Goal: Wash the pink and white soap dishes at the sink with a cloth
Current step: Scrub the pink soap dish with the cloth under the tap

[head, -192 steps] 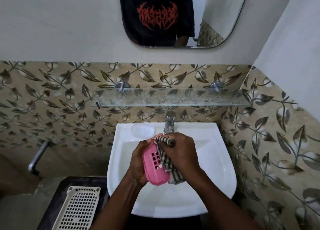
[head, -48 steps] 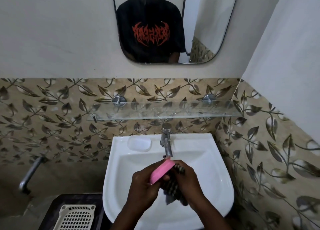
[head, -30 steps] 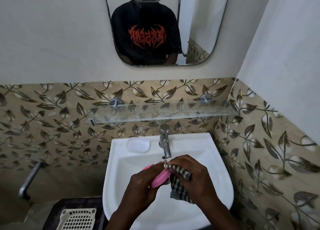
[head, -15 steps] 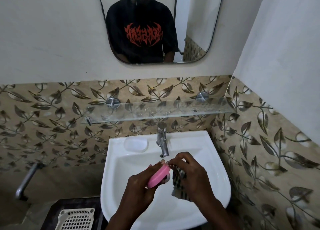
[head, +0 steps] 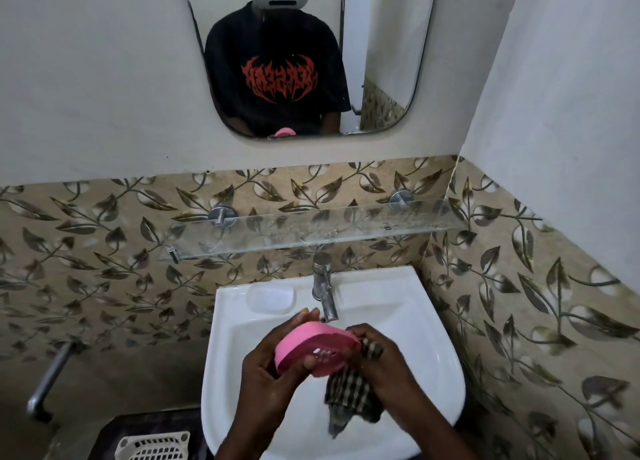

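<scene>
Over the white sink [head: 433, 335], my left hand [head: 273, 373] grips the pink soap dish [head: 311, 345], thumb on its slotted underside and fingers behind its far rim. The dish is tilted, its bottom facing me, just below the tap spout [head: 327, 303]. My right hand [head: 384, 366] grips a dark checked cloth [head: 353, 397] against the dish's right end; the rest of the cloth hangs into the basin. The white soap dish [head: 272, 297] lies on the sink's back ledge, left of the tap.
A glass shelf [head: 311, 234] juts out above the tap. A mirror [head: 304, 54] hangs above it. The right wall stands close to the sink. A cream slotted basket [head: 152, 447] sits on a dark surface at lower left, near a metal pipe [head: 52, 376].
The pink dish has turned from edge-on to show its slotted underside, and my right hand with the cloth has shifted to the dish's right end. The view has tilted up slightly.
</scene>
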